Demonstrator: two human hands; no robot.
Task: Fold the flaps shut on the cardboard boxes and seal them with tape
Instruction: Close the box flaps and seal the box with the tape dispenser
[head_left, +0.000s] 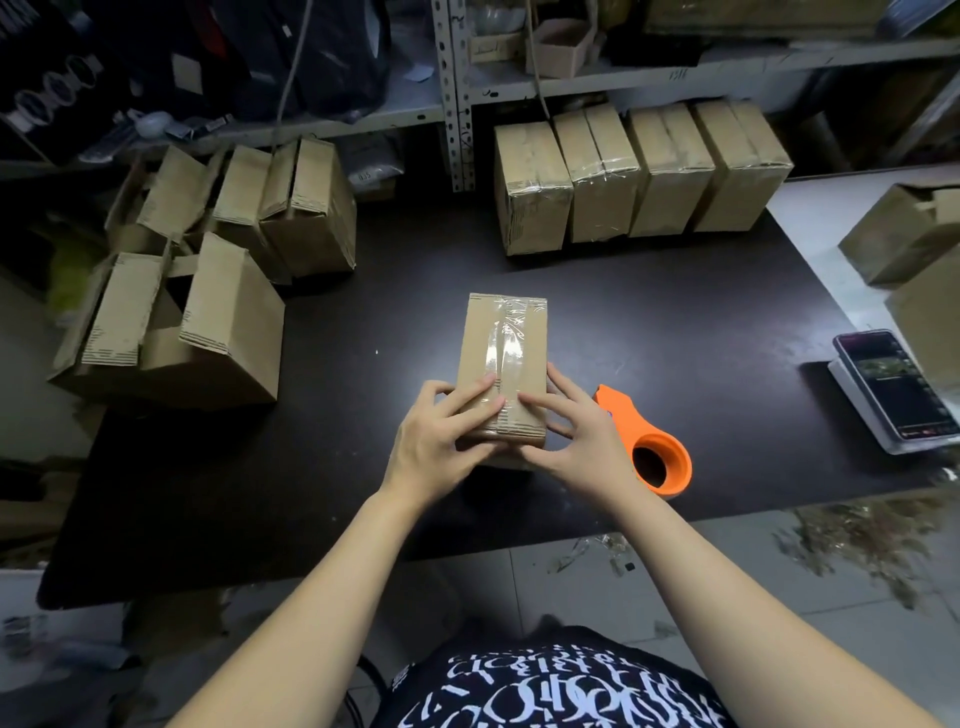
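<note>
A small cardboard box (501, 343) lies in the middle of the dark table (675, 322), flaps closed, with a strip of clear tape running along its top seam. My left hand (441, 441) lies over the box's near left corner, fingers spread flat on the tape. My right hand (571, 431) presses the near right edge with straight fingers. An orange tape dispenser (649, 447) lies on the table just right of my right hand.
Several open-flapped boxes (208, 291) crowd the table's left side. A row of taped boxes (639, 176) stands at the back right. A phone (893, 384) lies on a white scale at the right edge. Metal shelves rise behind.
</note>
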